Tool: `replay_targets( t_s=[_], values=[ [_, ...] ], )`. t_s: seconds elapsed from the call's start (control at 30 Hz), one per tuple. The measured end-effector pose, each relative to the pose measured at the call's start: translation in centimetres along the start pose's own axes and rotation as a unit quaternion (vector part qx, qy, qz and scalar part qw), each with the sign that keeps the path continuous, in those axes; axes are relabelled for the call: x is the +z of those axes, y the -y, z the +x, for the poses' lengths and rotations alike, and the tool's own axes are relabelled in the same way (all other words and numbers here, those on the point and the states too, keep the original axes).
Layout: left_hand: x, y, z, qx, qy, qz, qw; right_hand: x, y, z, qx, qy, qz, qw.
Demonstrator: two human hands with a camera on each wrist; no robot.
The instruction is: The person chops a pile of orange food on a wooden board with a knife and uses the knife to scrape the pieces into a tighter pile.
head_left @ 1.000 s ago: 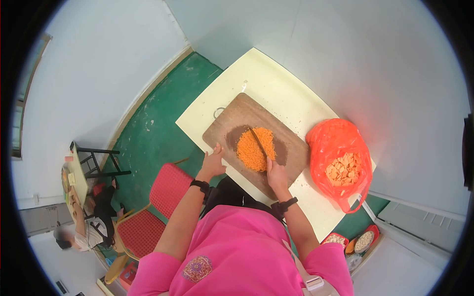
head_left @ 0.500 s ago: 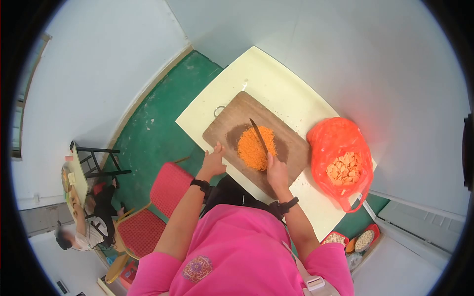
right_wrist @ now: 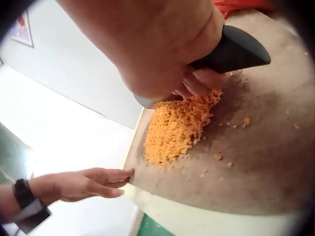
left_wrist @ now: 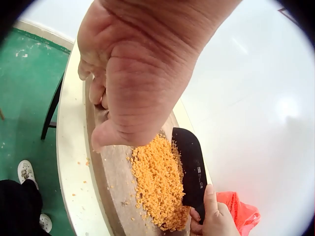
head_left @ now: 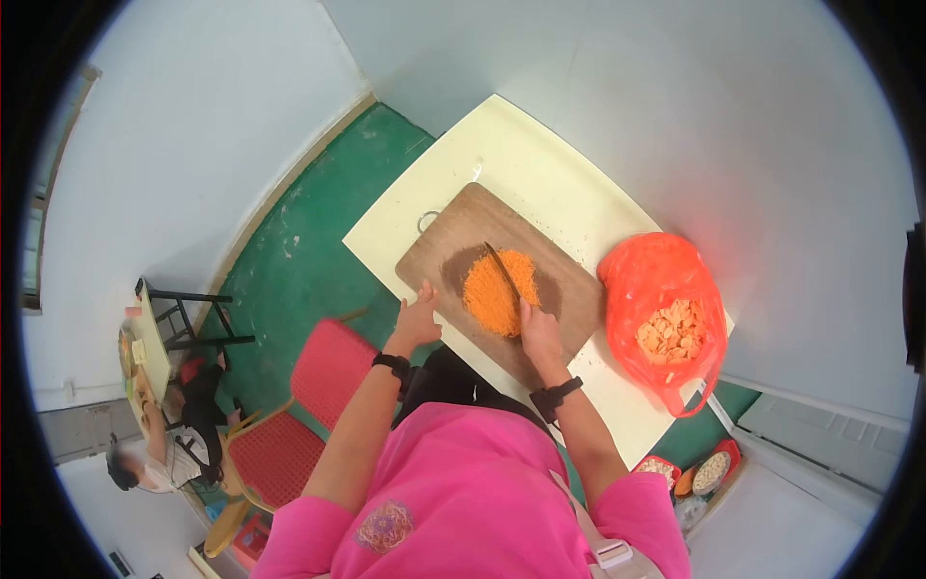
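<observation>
My right hand (head_left: 541,336) grips the dark handle of a black-bladed kitchen knife (left_wrist: 189,164). Its broad blade is over a heap of finely chopped orange food (head_left: 490,297), overlapping the heap's far side in the left wrist view. Under the heap lies a wooden cutting board (head_left: 477,207), damp and darker around the pieces. My left hand (head_left: 418,318) is at the board's near left edge with fingers extended, fingertips right at the rim in the right wrist view (right_wrist: 93,184). Nothing is held in it.
The board lies on a pale yellow table (head_left: 502,121) against the wall. Right of it stands a red plastic bag (head_left: 651,256) of orange slices. Red chairs (head_left: 328,372) stand at left; another person (head_left: 178,454) sits farther off. Containers (head_left: 712,471) are on the floor at lower right.
My right hand lifted the knife, its tip moving away from me, then brought it lower over the heap again. The left hand has stayed at the board's edge.
</observation>
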State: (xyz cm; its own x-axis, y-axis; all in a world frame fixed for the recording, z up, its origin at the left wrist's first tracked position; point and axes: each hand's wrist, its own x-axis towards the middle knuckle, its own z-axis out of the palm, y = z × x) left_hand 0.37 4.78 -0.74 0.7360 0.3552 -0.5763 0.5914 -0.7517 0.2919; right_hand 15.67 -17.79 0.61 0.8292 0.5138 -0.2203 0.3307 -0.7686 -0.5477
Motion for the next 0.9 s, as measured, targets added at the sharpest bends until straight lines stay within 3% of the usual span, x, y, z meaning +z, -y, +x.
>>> replay_targets(
  t_s=[0.17, 0.27, 0.9],
  values=[
    [0.1, -0.3, -0.1, 0.000, 0.003, 0.002, 1.000, -2.0, 2.1, -1.3, 0.019, -0.004, 0.011, 1.000],
    [0.4, -0.3, -0.1, -0.005, 0.001, 0.013, 1.000, 0.3, 0.1, -0.5, 0.023, 0.021, -0.006, 1.000],
    [0.2, -0.5, 0.1, -0.006, -0.006, 0.037, 0.999, -0.1, 0.9, -0.6, 0.019, 0.002, -0.002, 1.000]
  ],
)
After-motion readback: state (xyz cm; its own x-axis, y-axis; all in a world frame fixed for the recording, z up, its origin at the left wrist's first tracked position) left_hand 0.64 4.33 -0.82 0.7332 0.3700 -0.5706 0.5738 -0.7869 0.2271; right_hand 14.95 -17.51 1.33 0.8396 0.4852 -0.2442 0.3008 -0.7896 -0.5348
